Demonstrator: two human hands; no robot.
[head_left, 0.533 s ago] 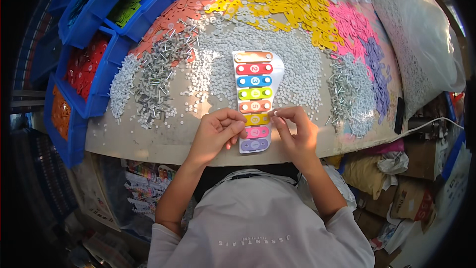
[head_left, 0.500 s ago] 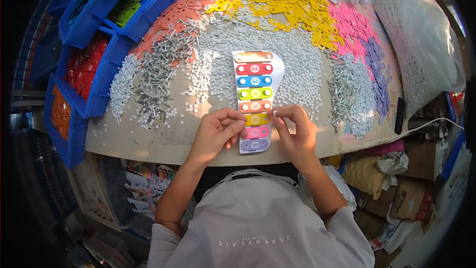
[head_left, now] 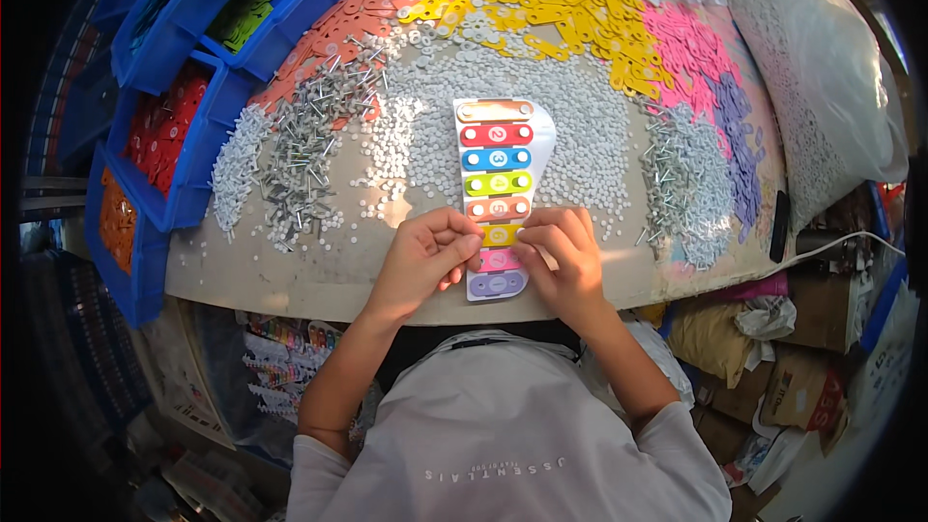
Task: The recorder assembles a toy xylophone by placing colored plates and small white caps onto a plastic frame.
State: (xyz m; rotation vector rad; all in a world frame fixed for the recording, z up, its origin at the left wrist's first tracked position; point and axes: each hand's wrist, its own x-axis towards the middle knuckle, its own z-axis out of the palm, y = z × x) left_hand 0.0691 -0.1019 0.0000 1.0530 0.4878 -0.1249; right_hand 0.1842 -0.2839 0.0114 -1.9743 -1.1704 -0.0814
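Note:
A toy xylophone with a white base and a column of coloured bars stands in front of me on the table. White round caps sit on both ends of the upper bars. My right hand is closed in a pinch at the right end of the yellow bar, with a small white cap at its fingertips. My left hand has its fingers curled and pressed together by the left ends of the yellow bar and the pink bar; what it holds, if anything, is hidden. The purple bar lies nearest me.
Loose white caps spread behind the xylophone. Piles of screws, yellow bars, pink bars and purple bars lie around them. Blue bins stand at left. A clear bag sits at right.
My right hand has moved left and slightly down, bringing the white cap to the right end of the yellow bar. The left hand has barely moved.

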